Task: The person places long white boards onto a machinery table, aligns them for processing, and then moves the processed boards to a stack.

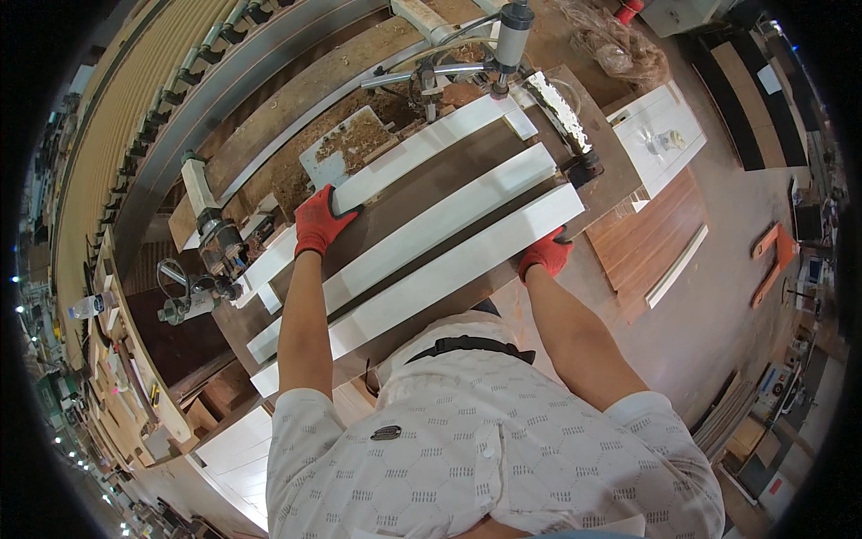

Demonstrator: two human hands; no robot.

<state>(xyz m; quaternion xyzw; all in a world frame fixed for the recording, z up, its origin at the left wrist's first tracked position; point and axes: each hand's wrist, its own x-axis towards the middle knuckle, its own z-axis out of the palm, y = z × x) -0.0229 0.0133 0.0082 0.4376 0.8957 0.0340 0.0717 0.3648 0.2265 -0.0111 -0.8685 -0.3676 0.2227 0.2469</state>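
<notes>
Three long white boards lie side by side on a brown machine bed (395, 202). My left hand (321, 220), in a red glove with dark fingertips, grips the far board (422, 153) left of its middle, thumb spread along the near edge. The middle board (440, 211) lies under no hand. My right hand (545, 255), gloved the same, is closed at the near edge of the nearest board (431, 287), close to its right end. Its fingers are partly hidden there. Short white pieces (521, 124) stand crosswise against the far board.
A pneumatic cylinder (514, 40) rises over the far board's right end; another clamp unit (220, 247) stands at its left. Sawdust (287, 175) covers the bed behind. Brown panels (646, 234) and an orange pallet-jack-like frame (774, 260) are on the right. A bottle (90, 305) lies left.
</notes>
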